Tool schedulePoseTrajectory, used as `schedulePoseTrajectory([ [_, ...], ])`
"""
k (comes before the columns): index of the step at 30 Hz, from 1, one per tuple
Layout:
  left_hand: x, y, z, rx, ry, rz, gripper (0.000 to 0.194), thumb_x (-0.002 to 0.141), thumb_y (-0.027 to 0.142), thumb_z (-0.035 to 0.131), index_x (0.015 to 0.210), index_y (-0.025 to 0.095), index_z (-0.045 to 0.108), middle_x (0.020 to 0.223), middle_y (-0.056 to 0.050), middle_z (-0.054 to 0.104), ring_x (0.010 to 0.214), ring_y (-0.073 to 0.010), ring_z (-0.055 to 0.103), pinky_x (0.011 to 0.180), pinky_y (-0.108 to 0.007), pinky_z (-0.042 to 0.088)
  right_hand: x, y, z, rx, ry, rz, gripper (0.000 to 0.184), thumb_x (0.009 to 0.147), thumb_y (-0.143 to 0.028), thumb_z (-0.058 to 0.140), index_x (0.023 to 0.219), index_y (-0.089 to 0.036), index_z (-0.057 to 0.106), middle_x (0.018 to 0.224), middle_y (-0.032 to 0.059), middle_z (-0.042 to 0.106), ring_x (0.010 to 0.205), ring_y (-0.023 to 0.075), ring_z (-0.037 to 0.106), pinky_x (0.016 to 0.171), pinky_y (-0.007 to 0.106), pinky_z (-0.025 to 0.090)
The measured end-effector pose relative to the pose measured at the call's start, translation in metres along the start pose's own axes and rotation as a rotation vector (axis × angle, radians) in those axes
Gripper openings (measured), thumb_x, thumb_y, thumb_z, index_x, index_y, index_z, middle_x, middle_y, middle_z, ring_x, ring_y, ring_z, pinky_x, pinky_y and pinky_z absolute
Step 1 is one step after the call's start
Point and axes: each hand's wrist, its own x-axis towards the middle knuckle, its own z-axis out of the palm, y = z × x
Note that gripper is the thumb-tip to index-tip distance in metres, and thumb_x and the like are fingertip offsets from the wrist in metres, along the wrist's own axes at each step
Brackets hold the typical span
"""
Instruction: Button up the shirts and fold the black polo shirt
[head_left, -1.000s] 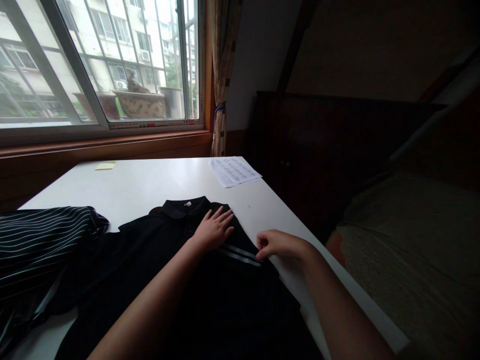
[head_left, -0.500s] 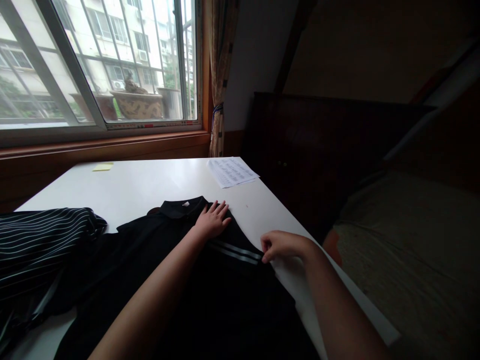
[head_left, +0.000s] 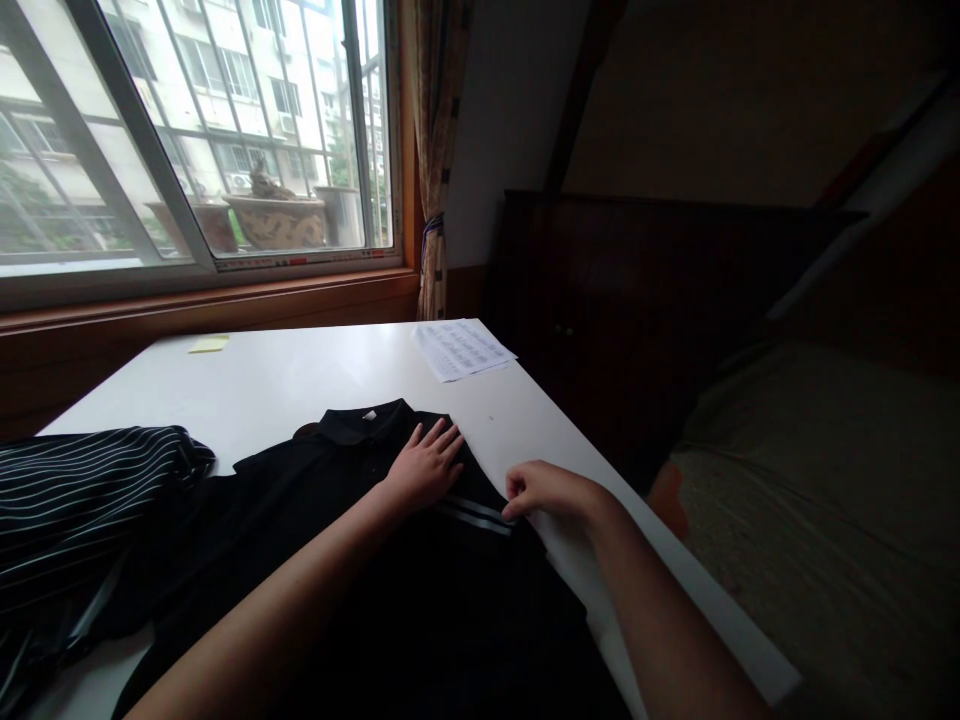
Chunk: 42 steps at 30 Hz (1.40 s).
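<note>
Here the black polo shirt [head_left: 442, 600] lies across the white table [head_left: 285, 370]: left hand [head_left: 424, 468], flat and splayed, seemingly anchors its shoulder [head_left: 472, 474]; right hand [head_left: 544, 488] pinches the striped sleeve [head_left: 480, 516], perhaps for tension.

The left hand [head_left: 424, 470] and right hand [head_left: 549, 488] are bare, with thin fingers [head_left: 448, 437], and both forearms [head_left: 277, 610] are bare too.

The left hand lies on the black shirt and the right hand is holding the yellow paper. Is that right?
Not quite: the right hand isn't holding the yellow paper, which lies farther off on the table. The head view shows that hand pinching the black shirt by its sleeve. The left hand does lie on the shirt.
</note>
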Motion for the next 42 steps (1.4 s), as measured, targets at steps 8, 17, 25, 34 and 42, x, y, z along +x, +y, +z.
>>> schedulePoseTrajectory([
  [8,0.008,-0.007,0.010,-0.044,-0.067,-0.054,0.063,0.099,0.054,0.036,0.153,0.021,0.031,0.161,-0.008,0.023,0.150,-0.0272,0.017,0.120,-0.055,0.014,-0.006,0.000,-0.004,-0.032,-0.078,0.073,0.031,0.063,-0.045,0.078,0.072,-0.017,0.068,0.057,-0.0017,0.062,0.055,0.0133,0.053,0.051,0.024,0.032],
  [17,0.024,-0.017,0.017,-0.088,-0.043,-0.090,0.064,0.097,0.056,0.037,0.151,0.022,0.034,0.160,-0.008,0.026,0.149,-0.0273,0.021,0.121,-0.054,0.013,-0.009,-0.004,-0.007,-0.030,-0.083,0.077,0.029,0.062,-0.042,0.078,0.073,-0.017,0.069,0.056,-0.0027,0.059,0.055,0.0127,0.050,0.051,0.024,0.031],
  [25,0.035,-0.032,0.022,-0.185,0.121,-0.266,0.050,0.099,0.033,0.042,0.145,0.014,0.040,0.151,-0.016,0.043,0.140,-0.0253,0.039,0.116,-0.044,0.029,-0.011,-0.004,-0.009,-0.002,-0.105,0.074,0.028,0.062,-0.041,0.078,0.074,-0.017,0.068,0.059,-0.0033,0.059,0.057,0.0124,0.050,0.052,0.024,0.032],
  [34,0.041,-0.038,0.001,-0.371,0.112,-0.442,0.054,0.088,0.033,0.062,0.137,0.017,0.046,0.104,-0.009,0.071,0.098,-0.0242,0.067,0.088,-0.034,0.050,-0.015,-0.006,-0.011,-0.001,-0.097,0.046,0.031,0.061,-0.039,0.080,0.079,-0.018,0.067,0.066,-0.0025,0.061,0.063,0.0136,0.054,0.054,0.023,0.035],
  [42,0.072,-0.041,0.000,-0.509,-0.004,-0.586,0.067,0.083,0.039,0.067,0.139,0.014,0.041,0.101,-0.012,0.074,0.095,-0.0255,0.069,0.083,-0.031,0.049,-0.009,-0.002,-0.007,-0.002,-0.064,-0.011,0.031,0.067,-0.043,0.076,0.084,-0.018,0.068,0.070,-0.0010,0.064,0.066,0.0145,0.056,0.056,0.023,0.037],
])
